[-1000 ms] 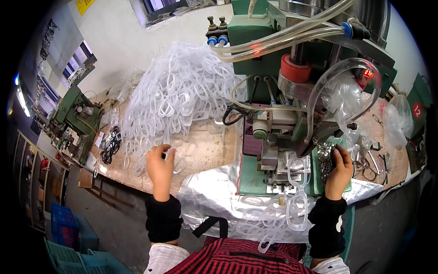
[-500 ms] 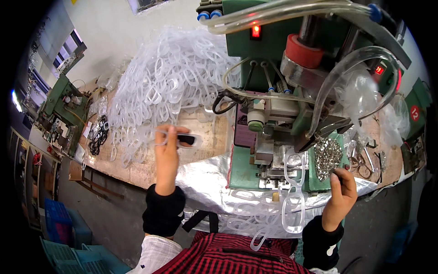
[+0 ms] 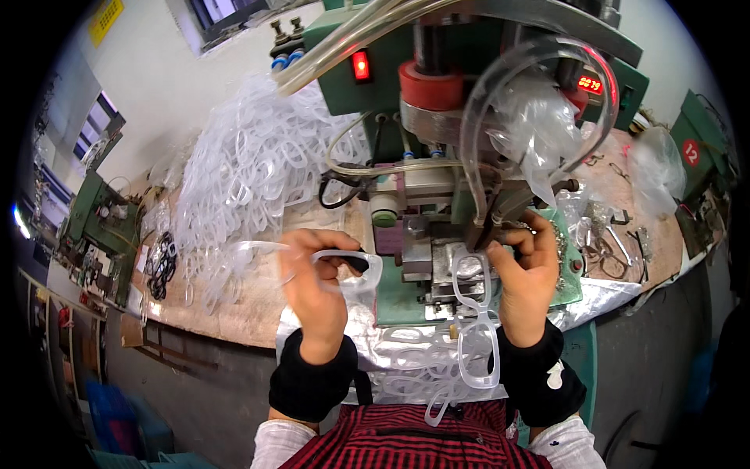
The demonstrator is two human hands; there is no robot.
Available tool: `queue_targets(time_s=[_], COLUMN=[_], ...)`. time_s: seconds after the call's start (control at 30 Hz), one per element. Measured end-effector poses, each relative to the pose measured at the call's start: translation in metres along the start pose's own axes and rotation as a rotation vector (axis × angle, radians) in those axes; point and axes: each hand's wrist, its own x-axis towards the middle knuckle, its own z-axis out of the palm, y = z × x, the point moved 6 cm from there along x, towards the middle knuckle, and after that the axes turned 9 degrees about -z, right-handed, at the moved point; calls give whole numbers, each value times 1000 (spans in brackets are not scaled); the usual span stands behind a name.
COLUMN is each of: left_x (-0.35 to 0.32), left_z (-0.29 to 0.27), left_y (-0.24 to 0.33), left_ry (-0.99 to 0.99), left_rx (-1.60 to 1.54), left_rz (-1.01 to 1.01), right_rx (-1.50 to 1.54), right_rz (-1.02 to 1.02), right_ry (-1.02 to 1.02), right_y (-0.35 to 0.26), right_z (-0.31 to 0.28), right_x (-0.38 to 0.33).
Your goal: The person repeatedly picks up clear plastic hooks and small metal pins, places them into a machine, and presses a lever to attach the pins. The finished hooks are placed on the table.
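Observation:
My left hand (image 3: 316, 293) is closed around a clear plastic eyeglass frame (image 3: 367, 275); a black patch shows behind its lens opening, and the grip is somewhat blurred. Under the press head, a second clear eyeglass frame (image 3: 478, 356) rests with one rim on the metal fixture (image 3: 441, 258) and the other hanging toward me. My right hand (image 3: 525, 277) is beside that upper rim, close against the dark metal feed arm (image 3: 486, 223). Its thumb and fingers are pinched together; whatever lies between them is hidden.
A big heap of clear frames (image 3: 258, 164) covers the bench at the left. More frames (image 3: 410, 383) lie near my lap. Behind my right hand, a green tray (image 3: 574, 281) of small metal parts is partly covered. Clear hoses (image 3: 473, 117) loop from the green press (image 3: 332, 74). A wrench (image 3: 619, 246) lies right.
My right hand has moved left and up from the tray of metal parts to the feed arm. My left hand has come right and nearer the press, still holding its frame. The view has shifted.

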Motion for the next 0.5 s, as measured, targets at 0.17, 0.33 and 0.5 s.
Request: queue_targets(time_s=[0.17,0.33,0.5], left_x=[1,5,-41], left_z=[74,91,91], left_y=[86,91,40], left_ry=[-278,-217,-761], left_rx=[179,312,-135], left_rz=[452,508,-422], right_rx=[130,90,-356], right_rz=[129,124,-73], right_ry=[-50,-83,-346], right_y=[-12,-18,-38], right_z=[17,18,-15], right_x=[-1,-5,-5])
